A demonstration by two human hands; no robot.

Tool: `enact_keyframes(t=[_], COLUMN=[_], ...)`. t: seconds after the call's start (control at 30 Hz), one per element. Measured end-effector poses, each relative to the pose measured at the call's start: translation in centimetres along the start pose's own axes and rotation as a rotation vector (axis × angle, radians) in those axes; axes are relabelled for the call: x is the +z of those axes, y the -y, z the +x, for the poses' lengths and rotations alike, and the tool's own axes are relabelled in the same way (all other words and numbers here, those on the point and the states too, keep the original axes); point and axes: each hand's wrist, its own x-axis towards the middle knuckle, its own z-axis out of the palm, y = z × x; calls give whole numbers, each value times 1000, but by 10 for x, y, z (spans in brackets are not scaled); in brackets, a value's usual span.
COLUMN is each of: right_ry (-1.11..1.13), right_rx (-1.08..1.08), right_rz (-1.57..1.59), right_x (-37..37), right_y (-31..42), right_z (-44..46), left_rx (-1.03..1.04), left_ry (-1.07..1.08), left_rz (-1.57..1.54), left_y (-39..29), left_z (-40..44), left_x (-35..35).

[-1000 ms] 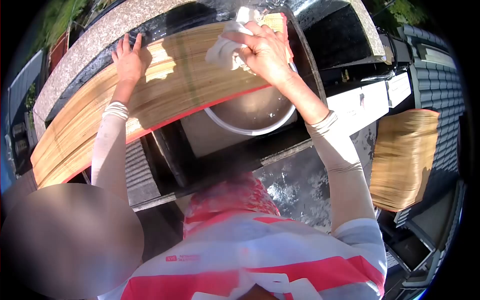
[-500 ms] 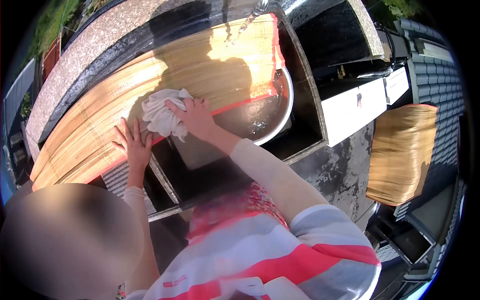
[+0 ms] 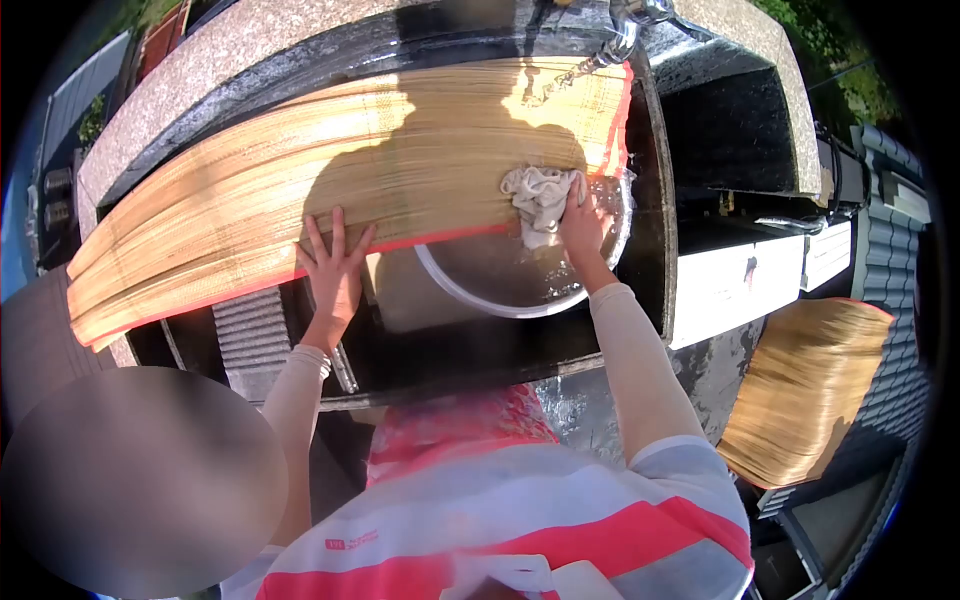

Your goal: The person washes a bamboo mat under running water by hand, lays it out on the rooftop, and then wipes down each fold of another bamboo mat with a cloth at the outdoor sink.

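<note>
A straw mat (image 3: 240,180) with red edging lies across the sink. My left hand (image 3: 335,278) rests on the mat's near edge, fingers spread and holding nothing. At the mat's right end, my right hand (image 3: 583,225) grips a wet, bunched white cloth (image 3: 540,196). That cloth lies over the mat's near edge, above a white-rimmed basin (image 3: 515,308) with water in it. Part of the basin is hidden under the mat. Water runs from a tap (image 3: 630,35) onto the mat's far right part.
A washboard-like ribbed surface (image 3: 250,335) is at the sink's left. Behind the sink curves a speckled stone ledge (image 3: 200,100). To the right are a white panel (image 3: 740,285) and a second straw mat (image 3: 805,390), beside a grey tiled roof (image 3: 890,250).
My right hand has moved the cloth rightward along the mat to the basin's right side. My left hand still lies spread on the near edge. The view has shifted.
</note>
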Motion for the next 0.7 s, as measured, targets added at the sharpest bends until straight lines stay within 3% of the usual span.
enact_keyframes(t=[0.03, 0.07, 0.1, 0.17, 0.2, 0.23, 0.3, 0.4, 0.43, 0.5, 0.57, 0.67, 0.7], right_ry=[170, 137, 13, 85, -4, 192, -28, 37, 11, -53, -88, -179, -448], right_rx=[70, 42, 17, 32, 8, 192, -69, -81, -131, -216, -466, -681, -817], right_rz=[-67, -29, 371, 119, 313, 209, 675, 770, 808, 881, 1153, 965, 1010], right_x=[-10, -2, -4, -20, 5, -48, 14, -6, -34, -129, -159, -238, -235], right_y=[11, 17, 21, 29, 19, 39, 13, 33, 49, 114, 174, 285, 330], right_z=[0, 1, -2, -4, -2, -7, 19, 3, -11, -57, -75, -130, -143], left_rx=[4, 5, 12, 13, -1, -12, -9, -16, -28, -164, -285, -352, -337], left_ry=[-27, -42, -61, -139, -38, 52, -32, 3, -71, -85, -154, -95, -75], left_rz=[81, 79, 77, 54, 33, 3, -163, -353, -436, -303, -211, -104, -70], left_y=[4, 7, 7, 8, 6, 6, 17, 48, 65, 106, 156, 214, 226], left_z=[-2, -4, -3, -4, -6, -7, -17, -45, -59, -84, -103, -102, -96], left_x=[6, 10, 12, 14, 2, -10, -13, -37, -35, -32, -19, -22, -26])
